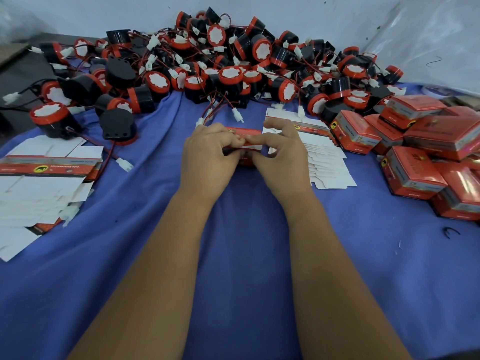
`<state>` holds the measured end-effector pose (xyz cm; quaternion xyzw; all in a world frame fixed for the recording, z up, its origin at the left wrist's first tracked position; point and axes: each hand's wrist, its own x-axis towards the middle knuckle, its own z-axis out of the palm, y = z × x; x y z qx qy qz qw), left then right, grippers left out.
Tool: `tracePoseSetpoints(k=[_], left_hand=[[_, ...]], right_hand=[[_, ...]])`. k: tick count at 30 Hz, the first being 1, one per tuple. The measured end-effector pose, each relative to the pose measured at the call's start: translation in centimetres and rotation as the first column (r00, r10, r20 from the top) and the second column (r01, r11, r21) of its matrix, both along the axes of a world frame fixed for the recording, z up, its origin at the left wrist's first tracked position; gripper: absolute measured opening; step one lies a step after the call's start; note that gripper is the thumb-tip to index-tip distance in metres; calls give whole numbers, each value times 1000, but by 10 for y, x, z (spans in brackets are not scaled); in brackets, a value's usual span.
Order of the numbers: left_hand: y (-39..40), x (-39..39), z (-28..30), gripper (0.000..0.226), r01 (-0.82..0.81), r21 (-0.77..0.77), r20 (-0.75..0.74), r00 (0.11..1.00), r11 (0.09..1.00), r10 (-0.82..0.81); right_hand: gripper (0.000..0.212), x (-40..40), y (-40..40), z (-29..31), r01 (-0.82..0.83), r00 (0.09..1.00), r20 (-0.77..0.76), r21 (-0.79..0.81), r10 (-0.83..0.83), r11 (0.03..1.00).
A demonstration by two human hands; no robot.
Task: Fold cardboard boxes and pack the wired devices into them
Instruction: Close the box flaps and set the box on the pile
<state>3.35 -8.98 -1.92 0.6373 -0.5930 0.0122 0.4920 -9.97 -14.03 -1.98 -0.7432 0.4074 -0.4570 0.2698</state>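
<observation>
In the head view both hands met over one small red printed cardboard box on the blue cloth-covered table, just in front of the person. The left hand curled round the box's left end, and the right hand pinched its top edge with thumb and fingers bent — the box's far face showed between them. Whether a device was already inside could not be told. Behind lay the heap of black-and-red round wired devices; flat white-and-red box blanks sat to the left, a second stack of blanks just right of the hands, and finished red boxes piled further right. The step looked like folding or tucking a flap — next would call for pressing it home, then setting the box among the finished ones
</observation>
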Motion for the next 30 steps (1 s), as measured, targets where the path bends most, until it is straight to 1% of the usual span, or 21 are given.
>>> tracePoseSetpoints(k=[11, 12, 13, 15, 17, 18, 20, 23, 25, 27, 29, 30], left_hand=[[1, -2, 2, 9, -19, 42, 4, 1000, 999, 19], [1, -3, 3, 9, -23, 44, 9, 1000, 999, 22], [2, -4, 3, 9, -26, 44, 16, 1000, 999, 25], [4, -4, 4, 11, -28, 40, 49, 998, 999, 26], [5, -5, 5, 14, -38, 36, 104, 994, 999, 34], [5, -6, 5, 15, -45, 38, 131, 991, 998, 40], [6, -7, 6, 19, -47, 34, 180, 983, 998, 41], [9, -8, 8, 30, -40, 18, 210, 977, 999, 36], [8, -8, 7, 23, -51, 30, 224, 974, 998, 43], [7, -9, 6, 17, -70, 45, 222, 973, 997, 59], [6, -10, 5, 15, -75, 51, 180, 982, 996, 64], [6, -10, 5, 16, -74, 47, 152, 986, 996, 66]], right_hand=[[28, 4, 3, 0, 58, 997, -55, 20, -57, 998], [27, 4, 4, 1, 71, 993, -90, -9, -72, 997], [25, 3, 6, 2, 99, 984, -143, -74, -108, 992], [21, 4, 10, 2, 148, 949, -231, -279, -215, 949], [17, 7, 13, 1, 139, 936, -237, -427, -259, 894], [16, 9, 14, 2, 131, 938, -231, -454, -258, 881], [17, 9, 13, 1, 137, 942, -216, -455, -258, 880], [13, 10, 11, 0, 173, 930, -207, -484, -304, 858], [10, 12, 11, 0, 177, 900, -244, -551, -360, 815], [13, 14, 12, 0, 174, 885, -261, -584, -386, 793], [10, 15, 12, 0, 171, 896, -257, -552, -362, 816], [8, 15, 12, -1, 164, 909, -259, -501, -328, 850]])
